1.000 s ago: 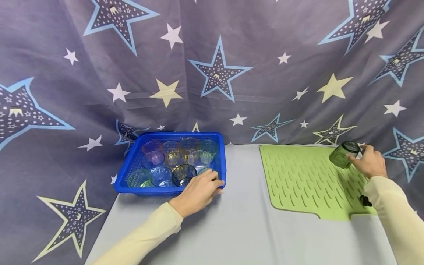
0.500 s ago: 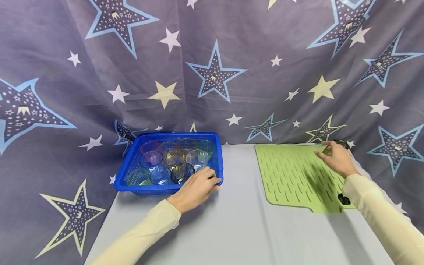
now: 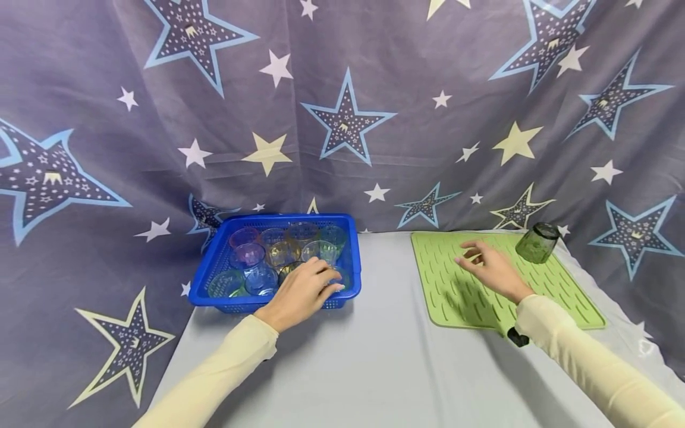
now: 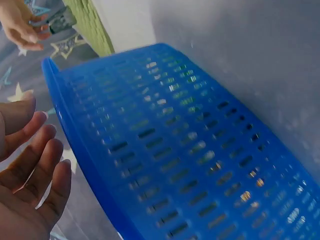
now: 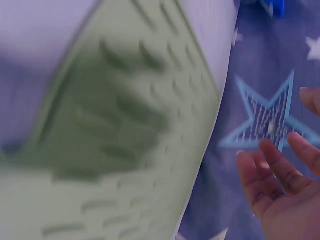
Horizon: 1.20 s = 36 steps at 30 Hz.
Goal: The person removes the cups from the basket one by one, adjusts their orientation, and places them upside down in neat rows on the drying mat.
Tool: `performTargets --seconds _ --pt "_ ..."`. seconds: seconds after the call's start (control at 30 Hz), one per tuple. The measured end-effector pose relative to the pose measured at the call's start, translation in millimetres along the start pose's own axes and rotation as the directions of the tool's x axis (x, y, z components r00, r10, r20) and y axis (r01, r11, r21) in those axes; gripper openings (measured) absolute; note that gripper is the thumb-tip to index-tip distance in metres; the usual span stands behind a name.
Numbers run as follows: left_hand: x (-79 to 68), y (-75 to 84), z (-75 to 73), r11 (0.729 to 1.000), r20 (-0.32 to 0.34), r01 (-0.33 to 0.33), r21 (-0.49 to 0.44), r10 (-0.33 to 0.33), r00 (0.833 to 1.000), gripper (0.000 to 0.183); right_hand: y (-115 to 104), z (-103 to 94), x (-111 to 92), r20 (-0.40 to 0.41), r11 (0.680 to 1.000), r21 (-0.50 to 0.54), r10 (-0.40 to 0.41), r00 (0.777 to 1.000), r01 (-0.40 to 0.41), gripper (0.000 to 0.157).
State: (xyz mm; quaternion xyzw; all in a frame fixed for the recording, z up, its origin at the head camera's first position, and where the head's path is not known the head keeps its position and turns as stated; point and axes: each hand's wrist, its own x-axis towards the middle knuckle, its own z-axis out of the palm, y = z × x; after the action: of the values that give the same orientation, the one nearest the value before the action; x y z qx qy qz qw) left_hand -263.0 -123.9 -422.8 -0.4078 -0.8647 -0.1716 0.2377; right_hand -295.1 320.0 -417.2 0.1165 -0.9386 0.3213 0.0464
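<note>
"One glass down! Gripped by the right hand point(image 3: 492, 274) a second ago, the green glass point(image 3: 537, 242) has been released at the far right of the green mat point(image 3: 578, 303)."

"And the hand itself?"

"Drawn away to the left, over the mat and apart from the glass. Fingers are loosely bent, nothing is held, and a shadow is cast on the mat beneath."

"So that placement can be called?"

"It would be judged so: the glass is supported with no hand on it. Which way up it was set cannot be told with confidence, as it is dark and small in the head view."

"Meanwhile, on the left?"

"A shift there too! The left hand point(image 3: 299, 291) was rested at the near right corner of the blue basket point(image 3: 225, 301); now it has been moved slightly left, and the dark glass point(image 3: 286, 273) in the near row is partly covered by it."

"Anything caught?"

"Nothing, by the left wrist view: relaxed, parted fingers are shown beside the rim, with nothing pinched. Whether a glass is being brushed by the fingertips cannot be made out."

"And the balance of play?"

"One glass on the mat, a crowd of coloured glasses point(image 3: 260, 279) in the basket. Early stages, it would be judged, with both hands unburdened at this instant."
</note>
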Motion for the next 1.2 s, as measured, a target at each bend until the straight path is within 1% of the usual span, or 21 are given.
performTargets --seconds 0.23,0.3,0.33,0.37,0.4,0.47,0.53,0.6,0.67,0.73,0.83,0.93,1.0,1.03,1.2 --pt "-6.7 -10.5 -4.9 0.999 0.014 0.047 0.008 -0.047 0.999 0.014 -32.5 33.6 -7.6 0.032 0.997 0.074 -0.026 0.999 0.023 0.043" --pt "-9.2 -12.7 -5.8 0.998 0.023 0.06 0.013 -0.06 0.998 0.014 -42.1 44.3 -10.7 0.055 0.99 0.142 -0.021 0.998 0.013 0.041" --pt "-10.3 -13.6 -6.6 0.998 0.024 0.064 0.018 -0.065 0.998 0.014 -46.7 50.3 -12.0 0.075 0.981 0.195 -0.013 0.997 -0.002 0.04" --pt "-11.6 -14.6 -7.4 0.997 0.025 0.07 0.022 -0.071 0.997 0.014 -51.4 56.6 -13.6 0.099 0.969 0.248 -0.007 0.995 -0.018 0.04" --pt "-12.9 -15.4 -8.4 0.997 0.024 0.076 0.025 -0.077 0.997 0.014 -56.3 62.8 -15.2 0.124 0.949 0.312 0.002 0.992 -0.041 0.038" --pt "-15.1 -17.1 -10.2 0.996 0.02 0.084 0.033 -0.084 0.996 0.012 -65.9 75.4 -18.7 0.179 0.902 0.423 0.014 0.984 -0.09 0.038" --pt "-17.0 -18.5 -11.8 0.995 0.014 0.089 0.039 -0.09 0.996 0.012 -74.8 87.6 -22.0 0.223 0.861 0.492 0.013 0.975 -0.124 0.039" --pt "-18.5 -19.9 -13.0 0.995 0.012 0.095 0.044 -0.095 0.995 0.011 -83.7 99.2 -24.7 0.255 0.837 0.526 0.017 0.967 -0.153 0.042" --pt "-19.8 -20.8 -14.2 0.994 0.016 0.102 0.047 -0.103 0.995 0.012 -91.8 111.0 -25.8 0.287 0.821 0.541 0.02 0.958 -0.18 0.048" --pt "-21.2 -21.7 -15.0 0.992 0.021 0.112 0.049 -0.113 0.993 0.012 -100.5 121.4 -25.5 0.322 0.798 0.564 0.023 0.946 -0.212 0.052" --pt "-22.5 -22.8 -16.6 0.991 0.03 0.125 0.046 -0.126 0.992 0.013 -112.9 133.5 -22.5 0.361 0.749 0.612 0.02 0.932 -0.253 0.058" --pt "-23.2 -25.2 -18.1 0.99 0.03 0.131 0.052 -0.132 0.991 0.014 -124.6 139.4 -17.5 0.367 0.698 0.667 -0.002 0.93 -0.261 0.059" --pt "-23.7 -27.7 -19.9 0.989 0.026 0.138 0.059 -0.139 0.99 0.013 -130.9 141.9 -13.4 0.364 0.676 0.69 -0.015 0.931 -0.259 0.059" --pt "-24.0 -29.5 -20.9 0.988 0.023 0.144 0.063 -0.146 0.989 0.013 -133.5 143.0 -11.3 0.359 0.67 0.698 -0.022 0.933 -0.253 0.059" --pt "-27.2 -40.8 -27.2 0.978 0.021 0.196 0.078 -0.198 0.98 0.012 -142.7 149.0 -4.7 0.341 0.662 0.713 -0.04 0.939 -0.231 0.046"
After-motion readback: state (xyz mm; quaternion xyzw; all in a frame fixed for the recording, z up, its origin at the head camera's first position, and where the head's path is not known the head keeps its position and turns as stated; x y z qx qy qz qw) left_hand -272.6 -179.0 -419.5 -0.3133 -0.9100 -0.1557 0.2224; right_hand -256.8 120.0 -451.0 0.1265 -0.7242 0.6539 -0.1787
